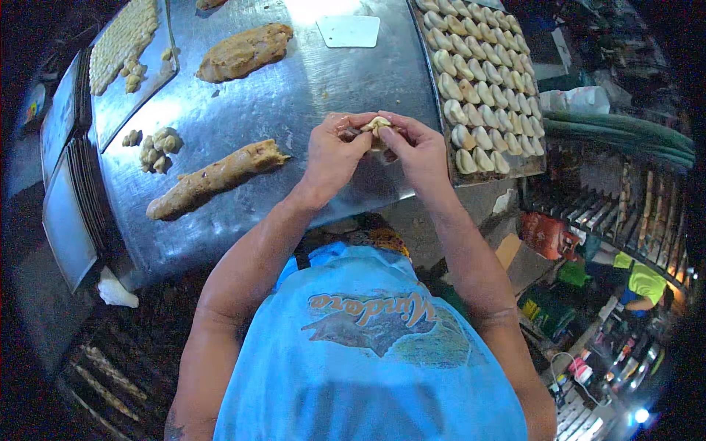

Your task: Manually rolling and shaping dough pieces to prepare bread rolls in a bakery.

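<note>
Both my hands meet over the near edge of the metal table (309,95), pinching a small pale piece of dough (379,123) between thumbs and fingertips. My left hand (332,153) grips its left side, and my right hand (418,151) its right. The dough's underside is hidden by my fingers. Just right of my right hand lies a tray (528,165) with rows of folded dough pieces (482,95). On the table to the left rests a long roll of brownish, dough-like paste (213,180). Small lumps of paste (157,151) sit in a cluster beyond it.
A thicker paste lump (246,53) and a white flat scraper (348,31) lie farther back. At far left, a sheet (151,81) holds many little dough balls, beside stacked metal trays (70,213). Off to the right are a red gas cylinder (546,235) and a person in yellow-green (646,283).
</note>
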A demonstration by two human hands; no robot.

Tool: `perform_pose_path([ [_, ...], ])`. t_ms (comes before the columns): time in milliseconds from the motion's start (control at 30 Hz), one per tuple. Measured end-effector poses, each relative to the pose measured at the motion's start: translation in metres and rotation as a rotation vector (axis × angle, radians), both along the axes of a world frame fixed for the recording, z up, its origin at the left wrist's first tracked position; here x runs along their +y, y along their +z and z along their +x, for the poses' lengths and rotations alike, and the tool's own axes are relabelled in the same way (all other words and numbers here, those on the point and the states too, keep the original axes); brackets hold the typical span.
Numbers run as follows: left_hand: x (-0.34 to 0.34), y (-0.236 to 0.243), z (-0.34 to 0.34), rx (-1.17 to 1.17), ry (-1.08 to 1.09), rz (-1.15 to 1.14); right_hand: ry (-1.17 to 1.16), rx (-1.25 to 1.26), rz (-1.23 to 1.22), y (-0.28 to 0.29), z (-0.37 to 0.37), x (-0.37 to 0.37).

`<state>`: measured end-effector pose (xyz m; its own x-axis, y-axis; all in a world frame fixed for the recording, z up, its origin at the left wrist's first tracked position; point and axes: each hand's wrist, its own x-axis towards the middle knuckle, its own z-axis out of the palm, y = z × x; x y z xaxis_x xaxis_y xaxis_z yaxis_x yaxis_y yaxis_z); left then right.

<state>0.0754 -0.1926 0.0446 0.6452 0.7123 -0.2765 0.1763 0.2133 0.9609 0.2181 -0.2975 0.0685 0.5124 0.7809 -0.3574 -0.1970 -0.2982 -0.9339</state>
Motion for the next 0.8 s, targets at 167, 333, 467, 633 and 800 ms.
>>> perform_pose_path([
  [167,-0.021,0.004,0.018,-0.096,0.074,-0.289,0.137,-0.367,0.018,-0.022,0.024,-0.014],
  [333,-0.02,-0.008,0.028,0.245,0.084,0.037,0.288,-0.504,0.021,-0.019,0.034,-0.028],
  [467,-0.018,-0.016,0.012,0.235,-0.093,-0.011,0.413,-0.667,-0.097,-0.016,0.051,-0.022],
  [633,-0.016,-0.012,0.018,0.262,-0.183,0.445,0.303,-0.442,-0.097,-0.025,0.053,-0.016],
  [800,-0.007,-0.017,0.021,0.332,-0.163,0.642,0.296,-0.709,-0.028,-0.023,0.038,-0.012],
])
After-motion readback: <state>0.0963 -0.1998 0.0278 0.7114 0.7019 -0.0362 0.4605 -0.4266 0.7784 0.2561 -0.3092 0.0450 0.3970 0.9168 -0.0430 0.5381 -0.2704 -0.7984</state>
